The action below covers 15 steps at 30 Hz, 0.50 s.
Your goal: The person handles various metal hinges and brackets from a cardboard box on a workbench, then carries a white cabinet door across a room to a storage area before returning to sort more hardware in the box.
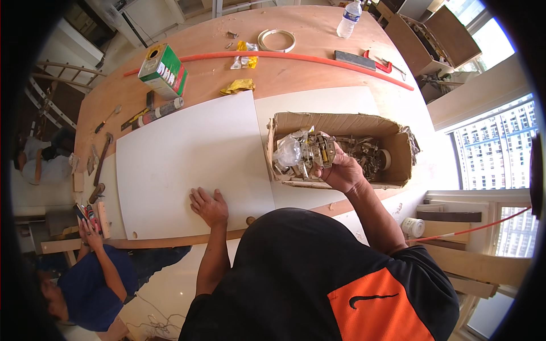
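My left hand (209, 206) rests with fingers apart on a white board (183, 157) that lies flat on the large wooden worktable. Over an open cardboard box (337, 122), my right hand (341, 168) grips metal cabinet hinges (323, 151). Beside them in the box lies a clear plastic bag (288, 151). More metal hardware (367, 153) and a roll of tape (385, 159) fill the box's right part. Two round holes show near the board's front edge. The box stands to the right, on another white board (315, 102).
A long orange-red tube (298, 56) crosses the table's far side, near a metal can (164, 72), a plastic bottle (349, 19) and a red clamp (384, 64). A hammer (102, 160) lies left. A co-worker in blue (94, 285) handles a tool at the left corner.
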Tool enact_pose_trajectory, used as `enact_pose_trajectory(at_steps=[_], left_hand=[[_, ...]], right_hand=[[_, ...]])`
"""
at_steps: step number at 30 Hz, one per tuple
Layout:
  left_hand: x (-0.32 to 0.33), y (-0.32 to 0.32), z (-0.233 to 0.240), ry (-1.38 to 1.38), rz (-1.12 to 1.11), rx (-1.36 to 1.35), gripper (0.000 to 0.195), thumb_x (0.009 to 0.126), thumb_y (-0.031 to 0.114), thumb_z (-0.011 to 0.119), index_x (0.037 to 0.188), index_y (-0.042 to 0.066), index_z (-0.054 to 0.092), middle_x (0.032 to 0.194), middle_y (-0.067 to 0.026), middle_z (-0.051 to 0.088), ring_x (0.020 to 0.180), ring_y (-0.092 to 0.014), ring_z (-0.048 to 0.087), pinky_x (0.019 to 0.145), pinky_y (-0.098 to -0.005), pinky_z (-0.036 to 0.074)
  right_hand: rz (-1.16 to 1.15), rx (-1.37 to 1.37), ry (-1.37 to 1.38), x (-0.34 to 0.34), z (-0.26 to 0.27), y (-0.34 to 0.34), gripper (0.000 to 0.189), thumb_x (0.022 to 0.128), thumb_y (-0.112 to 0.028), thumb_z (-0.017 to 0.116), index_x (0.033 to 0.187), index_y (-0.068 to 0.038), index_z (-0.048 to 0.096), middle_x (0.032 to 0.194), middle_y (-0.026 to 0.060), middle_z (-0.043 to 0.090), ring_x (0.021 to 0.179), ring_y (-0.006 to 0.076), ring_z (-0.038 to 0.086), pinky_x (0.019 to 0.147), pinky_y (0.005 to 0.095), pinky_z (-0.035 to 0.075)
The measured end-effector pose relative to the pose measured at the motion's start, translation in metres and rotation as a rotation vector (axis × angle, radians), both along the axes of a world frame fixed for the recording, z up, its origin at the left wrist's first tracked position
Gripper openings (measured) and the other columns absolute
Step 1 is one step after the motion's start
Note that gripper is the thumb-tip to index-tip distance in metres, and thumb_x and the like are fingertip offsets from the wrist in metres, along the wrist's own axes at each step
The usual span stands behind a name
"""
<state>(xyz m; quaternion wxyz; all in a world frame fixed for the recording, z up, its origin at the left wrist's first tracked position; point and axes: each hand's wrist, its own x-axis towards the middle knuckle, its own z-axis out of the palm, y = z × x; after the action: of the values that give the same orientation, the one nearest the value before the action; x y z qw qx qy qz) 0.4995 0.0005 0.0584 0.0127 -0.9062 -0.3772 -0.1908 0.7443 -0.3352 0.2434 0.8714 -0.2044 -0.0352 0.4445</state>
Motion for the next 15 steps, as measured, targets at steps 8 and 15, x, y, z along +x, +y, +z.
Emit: enact_pose_trajectory(at_steps=[8, 15], left_hand=[[-0.001, 0.000, -0.001, 0.041, 0.018, -0.048, 0.066, 0.101, 0.043, 0.057, 0.144, -0.007, 0.046, 0.155, -0.0291, 0.041, 0.145, -0.050, 0.035, 0.116, -0.0641, 0.028], [-0.001, 0.002, -0.008, 0.028, 0.018, -0.031, 0.068, 0.101, 0.044, 0.057, 0.144, -0.007, 0.047, 0.155, -0.0292, 0.041, 0.145, -0.050, 0.035, 0.116, -0.0647, 0.028]], right_hand=[[-0.148, -0.281, -0.143, -0.006, -0.005, 0.004, 0.057, 0.090, -0.007, 0.078, 0.141, -0.004, 0.055, 0.124, 0.0097, 0.068, 0.089, 0.0198, 0.071, 0.070, 0.0328, 0.062], [-0.318, -0.639, -0.258, -0.010, -0.014, 0.007, 0.036, 0.093, -0.010, 0.077, 0.125, 0.002, 0.064, 0.090, 0.0064, 0.070, 0.073, 0.0124, 0.068, 0.063, 0.0300, 0.063]])
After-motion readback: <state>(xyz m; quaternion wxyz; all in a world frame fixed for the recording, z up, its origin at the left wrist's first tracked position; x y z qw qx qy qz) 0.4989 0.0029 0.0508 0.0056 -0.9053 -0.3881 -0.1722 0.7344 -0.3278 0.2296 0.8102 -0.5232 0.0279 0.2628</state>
